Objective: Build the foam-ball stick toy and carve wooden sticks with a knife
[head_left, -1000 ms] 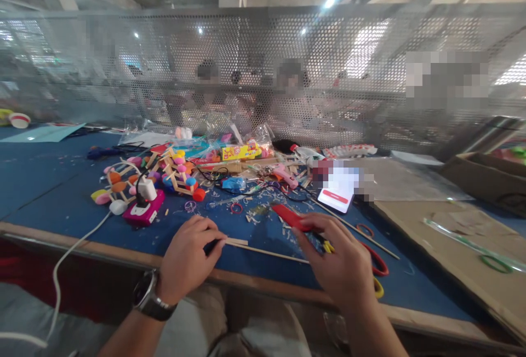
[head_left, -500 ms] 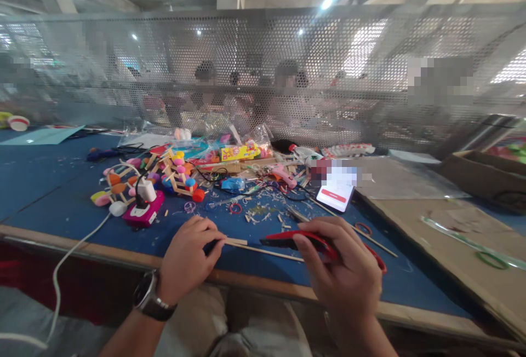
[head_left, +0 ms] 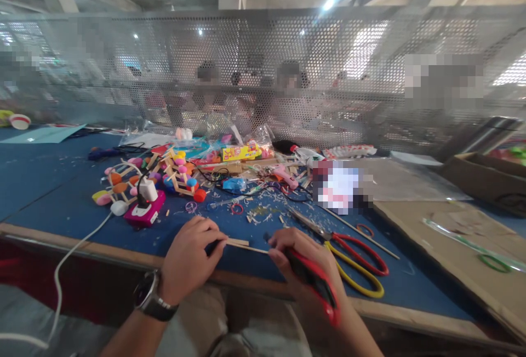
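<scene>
My left hand (head_left: 191,255) rests near the front of the blue table, fingers closed on thin wooden sticks. A short flat wooden stick (head_left: 240,241) and a longer, thinner stick (head_left: 255,249) stick out to the right from its fingertips. My right hand (head_left: 302,250) is closed around a red-and-black utility knife (head_left: 316,283), its handle slanting down toward me. The fingertips of that hand are at the right end of the longer stick; whether they touch it I cannot tell. The blade is not visible. Scissors (head_left: 355,261) with red and yellow handles lie just right of that hand.
A magenta power block (head_left: 143,212) with a white plug stands at left, beside colourful stick-and-ball pieces (head_left: 181,173). Scraps, a pink glue gun (head_left: 285,176) and a lit phone (head_left: 339,187) lie farther back. Cardboard (head_left: 431,236) covers the right side; a perforated metal screen (head_left: 255,45) rises behind.
My right hand has moved left and down toward the stick's end, tipping the utility knife so its handle points toward me. The scissors are now uncovered. My left hand has kept its place.
</scene>
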`<state>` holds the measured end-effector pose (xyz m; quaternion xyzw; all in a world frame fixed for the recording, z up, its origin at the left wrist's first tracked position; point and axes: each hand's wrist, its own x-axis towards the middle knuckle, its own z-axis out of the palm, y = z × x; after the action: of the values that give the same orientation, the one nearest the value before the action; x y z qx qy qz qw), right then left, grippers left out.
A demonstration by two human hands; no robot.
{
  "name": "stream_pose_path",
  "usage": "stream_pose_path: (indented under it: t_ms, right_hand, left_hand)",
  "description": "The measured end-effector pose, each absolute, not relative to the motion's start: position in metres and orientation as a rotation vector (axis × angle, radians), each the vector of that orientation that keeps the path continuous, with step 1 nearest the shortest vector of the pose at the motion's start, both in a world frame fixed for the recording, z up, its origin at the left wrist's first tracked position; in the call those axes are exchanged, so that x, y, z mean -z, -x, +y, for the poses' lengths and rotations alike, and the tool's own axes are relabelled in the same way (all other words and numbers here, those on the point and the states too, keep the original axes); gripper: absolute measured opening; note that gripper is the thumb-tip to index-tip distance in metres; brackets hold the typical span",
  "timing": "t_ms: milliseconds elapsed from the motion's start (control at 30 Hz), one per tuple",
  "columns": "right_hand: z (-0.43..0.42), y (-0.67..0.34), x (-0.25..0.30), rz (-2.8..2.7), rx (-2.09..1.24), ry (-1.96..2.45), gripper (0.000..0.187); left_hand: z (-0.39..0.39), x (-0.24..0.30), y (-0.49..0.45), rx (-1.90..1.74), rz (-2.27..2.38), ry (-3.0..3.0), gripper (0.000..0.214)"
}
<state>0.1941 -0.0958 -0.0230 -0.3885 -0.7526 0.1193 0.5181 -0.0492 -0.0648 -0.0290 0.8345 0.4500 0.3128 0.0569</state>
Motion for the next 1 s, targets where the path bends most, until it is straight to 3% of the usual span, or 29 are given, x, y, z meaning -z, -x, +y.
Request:
stream_pose_path:
  t_ms: [133, 400, 1000]
  right_hand:
    - [-0.100, -0.185, 0.034, -1.935, -0.190, 0.971, 0.009]
    - [-0.093, -0.170, 0.033, -2.180, -0.110, 1.211, 0.024]
    - [-0.080, -0.165, 0.023, -2.287, -0.236, 1.395, 0.022]
  left_hand:
    - [-0.065, 0.028, 0.049, -0.940, 1.366, -2.541, 0.015]
    - [-0.065, 0.027, 0.049, -0.960, 1.368, -2.528, 0.015]
    - [-0.067, 0.026, 0.048, -0.913, 1.359, -2.553, 0.016]
